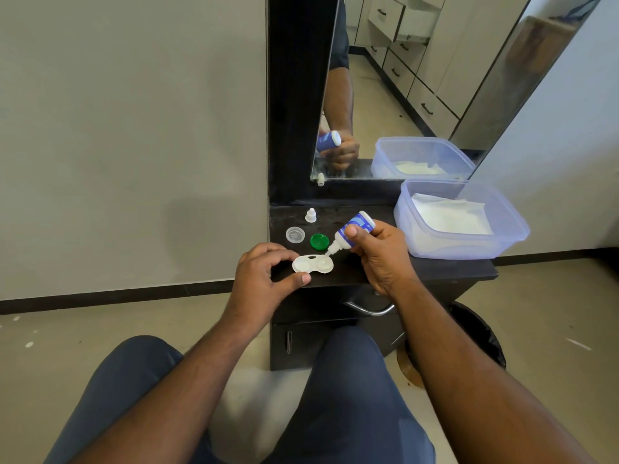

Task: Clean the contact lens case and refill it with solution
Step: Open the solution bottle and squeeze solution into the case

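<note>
Setting: domestic dressing corner, likely a bedroom or dressing room. Evidence: black vanity unit with a narrow top, a drawer with a curved metal handle and a small cupboard door below; tall black-framed mirror standing on it against a plain grey wall. Mirror reflects pale built-in cabinets with dark handles, one drawer open. Beige tiled floor with dark skirting. Black-lined waste bin beside the unit.
</note>
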`<state>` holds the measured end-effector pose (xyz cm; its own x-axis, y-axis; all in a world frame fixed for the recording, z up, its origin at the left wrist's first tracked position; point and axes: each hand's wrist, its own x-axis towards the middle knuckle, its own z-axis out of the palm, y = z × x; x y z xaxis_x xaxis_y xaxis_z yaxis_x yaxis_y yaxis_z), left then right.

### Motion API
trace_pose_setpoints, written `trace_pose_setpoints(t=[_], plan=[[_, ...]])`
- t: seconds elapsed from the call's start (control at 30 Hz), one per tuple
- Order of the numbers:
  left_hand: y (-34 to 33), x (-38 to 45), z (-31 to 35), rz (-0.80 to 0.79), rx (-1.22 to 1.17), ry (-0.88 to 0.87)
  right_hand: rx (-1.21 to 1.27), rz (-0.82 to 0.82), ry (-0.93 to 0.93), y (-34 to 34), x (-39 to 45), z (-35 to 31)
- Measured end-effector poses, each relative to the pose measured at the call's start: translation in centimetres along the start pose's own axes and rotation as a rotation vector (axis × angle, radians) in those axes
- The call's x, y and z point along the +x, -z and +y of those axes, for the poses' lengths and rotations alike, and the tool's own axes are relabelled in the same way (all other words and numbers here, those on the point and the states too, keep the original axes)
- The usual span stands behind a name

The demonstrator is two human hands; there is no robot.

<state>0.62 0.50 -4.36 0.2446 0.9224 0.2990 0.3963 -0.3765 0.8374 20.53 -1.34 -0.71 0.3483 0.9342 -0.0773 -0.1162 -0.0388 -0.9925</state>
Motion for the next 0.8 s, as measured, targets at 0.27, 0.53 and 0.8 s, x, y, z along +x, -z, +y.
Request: trace_pose_setpoints(t=[0.27,0.53,0.8], plan=[[0.05,0.07,0.33,-0.008,-0.002,0.005,0.006,-0.014,0.031,0.07,0.10,0.12],[0.04,0.04,0.35,-0.004,0.000,0.012,-0.021,-0.017,0.045,-0.06,-0.29,-0.36],[0.14,0.03,0.41,-0.021,-0.001,0.023,0.072,0.000,0.039,0.08,-0.02,0.01]])
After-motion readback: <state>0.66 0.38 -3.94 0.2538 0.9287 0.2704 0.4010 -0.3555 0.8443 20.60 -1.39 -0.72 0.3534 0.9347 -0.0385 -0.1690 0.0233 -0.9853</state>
